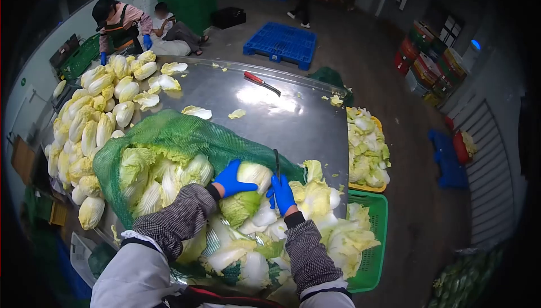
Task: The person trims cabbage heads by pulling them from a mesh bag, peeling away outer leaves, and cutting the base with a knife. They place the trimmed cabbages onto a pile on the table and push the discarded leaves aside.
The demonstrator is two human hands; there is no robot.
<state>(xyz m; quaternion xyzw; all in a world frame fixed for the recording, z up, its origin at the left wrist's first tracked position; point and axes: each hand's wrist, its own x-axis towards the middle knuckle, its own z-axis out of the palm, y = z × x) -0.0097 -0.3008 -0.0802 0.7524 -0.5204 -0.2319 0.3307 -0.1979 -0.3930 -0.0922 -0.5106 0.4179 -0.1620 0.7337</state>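
My left hand (233,179), in a blue glove, is closed round a napa cabbage (253,176) with its pale base toward the upper right and green leaves toward me. Close to the right of that base, my right hand (282,193), also gloved in blue, grips a knife whose dark blade (276,160) points up and away from me. A green mesh sack (186,133) lies spread to the left, with several whole cabbages (169,184) in its opening. Loose cabbage leaves (253,266) cover the table below both hands.
Trimmed cabbages (90,122) are heaped at the left. A red-handled knife (262,82) lies on the metal table (225,88). At the right edge stand a green crate (369,274) and a yellow crate (366,187) of leaves. A co-worker (121,23) bends over the far left; a blue pallet (280,43) lies beyond.
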